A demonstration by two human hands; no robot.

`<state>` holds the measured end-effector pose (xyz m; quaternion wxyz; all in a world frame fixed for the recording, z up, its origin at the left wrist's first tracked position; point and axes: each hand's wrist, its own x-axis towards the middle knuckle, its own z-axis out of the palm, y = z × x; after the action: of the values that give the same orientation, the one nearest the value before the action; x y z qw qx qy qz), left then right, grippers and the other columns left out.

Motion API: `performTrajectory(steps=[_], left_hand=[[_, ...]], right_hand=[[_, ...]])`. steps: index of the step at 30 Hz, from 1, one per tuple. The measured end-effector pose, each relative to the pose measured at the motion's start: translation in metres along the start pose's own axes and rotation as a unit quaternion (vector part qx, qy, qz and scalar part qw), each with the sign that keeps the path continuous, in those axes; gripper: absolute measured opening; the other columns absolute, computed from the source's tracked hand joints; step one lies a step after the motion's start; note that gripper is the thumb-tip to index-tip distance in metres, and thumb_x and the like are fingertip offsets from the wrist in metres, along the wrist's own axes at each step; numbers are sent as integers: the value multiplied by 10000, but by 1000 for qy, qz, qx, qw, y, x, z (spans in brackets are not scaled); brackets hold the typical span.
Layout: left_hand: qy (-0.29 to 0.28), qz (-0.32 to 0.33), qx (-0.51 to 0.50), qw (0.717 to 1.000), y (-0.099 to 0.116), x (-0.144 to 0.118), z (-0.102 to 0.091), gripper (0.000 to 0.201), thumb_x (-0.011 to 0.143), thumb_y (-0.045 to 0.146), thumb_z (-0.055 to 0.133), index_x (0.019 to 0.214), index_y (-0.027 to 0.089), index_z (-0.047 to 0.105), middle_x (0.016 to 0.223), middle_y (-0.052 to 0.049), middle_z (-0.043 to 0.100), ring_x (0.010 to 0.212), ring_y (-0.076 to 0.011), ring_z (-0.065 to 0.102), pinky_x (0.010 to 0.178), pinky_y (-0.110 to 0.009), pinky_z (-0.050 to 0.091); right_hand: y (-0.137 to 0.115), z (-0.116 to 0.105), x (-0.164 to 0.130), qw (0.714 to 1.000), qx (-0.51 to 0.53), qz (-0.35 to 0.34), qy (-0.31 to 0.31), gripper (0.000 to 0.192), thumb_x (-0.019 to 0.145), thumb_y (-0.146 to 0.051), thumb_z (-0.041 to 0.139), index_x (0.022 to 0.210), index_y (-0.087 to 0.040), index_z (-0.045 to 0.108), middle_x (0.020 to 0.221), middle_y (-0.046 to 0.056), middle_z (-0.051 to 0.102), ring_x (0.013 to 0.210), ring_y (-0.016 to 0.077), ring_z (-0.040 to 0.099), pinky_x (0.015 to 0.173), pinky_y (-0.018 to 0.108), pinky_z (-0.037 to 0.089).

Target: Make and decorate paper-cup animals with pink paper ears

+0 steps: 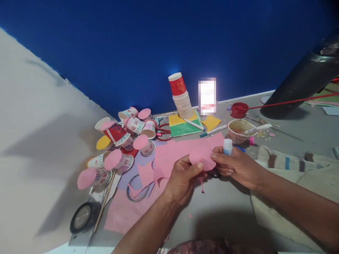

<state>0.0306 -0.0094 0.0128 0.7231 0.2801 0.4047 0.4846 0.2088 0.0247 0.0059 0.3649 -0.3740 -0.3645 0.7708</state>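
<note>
Step in hand, as we read it: handling a paper disc (203, 157), pink, held up over the table (225, 203) between both hands. Left hand (182, 176) pinches its lower left edge, thumb on the face; right hand (235, 164) pinches the right edge. Glue stick (227, 145) just by the right fingers — held or standing, we cannot tell. Next move, we judge, calls for a light grip; thin paper creases. Grey surface, well littered: pink paper (168, 160), cups (136, 125) at left, several pink-ended, a cup stack (181, 100), tape (91, 216), cloth (288, 208) at right. Behind — blue wall (212, 42), black pipe (293, 84) leaning at right
</note>
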Motion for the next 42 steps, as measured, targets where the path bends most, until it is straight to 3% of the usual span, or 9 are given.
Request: performTrajectory(steps=[7, 11, 20, 22, 25, 29, 33, 36, 42], left_hand=[[27, 28, 72, 997, -5, 1, -4, 379, 570, 398, 998, 731, 114, 806, 685, -46, 711, 672, -143, 584, 715, -306, 449], [16, 18, 29, 999, -1, 1, -2, 446, 643, 496, 949, 844, 122, 812, 759, -65, 740, 674, -149, 616, 668, -291, 468], [30, 13, -4, 999, -5, 5, -4, 434, 693, 471, 926, 693, 107, 690, 655, -50, 682, 602, -135, 613, 656, -276, 506], [37, 19, -16, 999, -3, 4, -3, 435, 769, 506, 865, 883, 110, 726, 808, -80, 730, 680, -169, 671, 690, -303, 544], [67, 12, -64, 996, 2, 1, 1, 470, 889, 513, 751, 1195, 169, 657, 1079, -113, 730, 869, -229, 737, 758, -360, 601], [27, -51, -142, 988, 4, -1, 3, 493, 965, 580, 618, 1236, 169, 600, 1070, -123, 717, 900, -246, 751, 831, -412, 620], [13, -72, -168, 983, 6, 1, 0, 493, 985, 591, 574, 1218, 157, 594, 1071, -136, 737, 848, -244, 758, 790, -400, 621], [30, -42, -171, 984, 8, 4, -1, 449, 982, 558, 599, 1184, 157, 614, 1087, -126, 743, 897, -247, 756, 849, -424, 619], [14, -12, -127, 992, 4, 4, -2, 516, 934, 598, 660, 1130, 121, 692, 1060, -137, 757, 989, -245, 733, 933, -382, 589]], right_hand=[[1, -2, 1, 1000, -17, -18, -19, 453, 738, -490, 883, 631, -185, 566, 502, -82, 436, 449, 44, 294, 458, 223, 209], [0, -4, 2, 1000, -7, -19, -1, 435, 721, -494, 892, 675, -194, 580, 477, -109, 384, 435, 45, 281, 462, 220, 246], [3, -5, 3, 995, -82, -47, 14, 456, 747, -564, 823, 666, -213, 543, 504, -96, 374, 453, 71, 281, 456, 241, 241], [1, -7, 3, 976, -171, -107, 84, 422, 787, -583, 763, 684, -220, 575, 507, -79, 399, 462, 99, 336, 462, 261, 297], [-2, -8, -1, 900, -320, -226, 190, 297, 819, -470, 744, 692, -225, 633, 608, -6, 598, 585, 160, 526, 570, 301, 427], [4, -2, -8, 806, -493, -295, 147, 115, 874, -342, 673, 817, -246, 696, 751, 23, 762, 683, 198, 680, 665, 314, 494], [8, 3, -16, 821, -518, -234, 54, 333, 882, -427, 701, 1164, -253, 659, 1057, 63, 804, 808, 222, 746, 678, 310, 549], [5, 0, -16, 841, -480, -245, 46, 328, 1036, -462, 485, 1239, -230, 594, 1028, 74, 785, 802, 201, 741, 704, 306, 559], [4, -4, -10, 755, -567, -310, 110, 216, 1020, -383, 525, 1092, -230, 659, 954, 67, 805, 820, 222, 749, 729, 319, 536]])
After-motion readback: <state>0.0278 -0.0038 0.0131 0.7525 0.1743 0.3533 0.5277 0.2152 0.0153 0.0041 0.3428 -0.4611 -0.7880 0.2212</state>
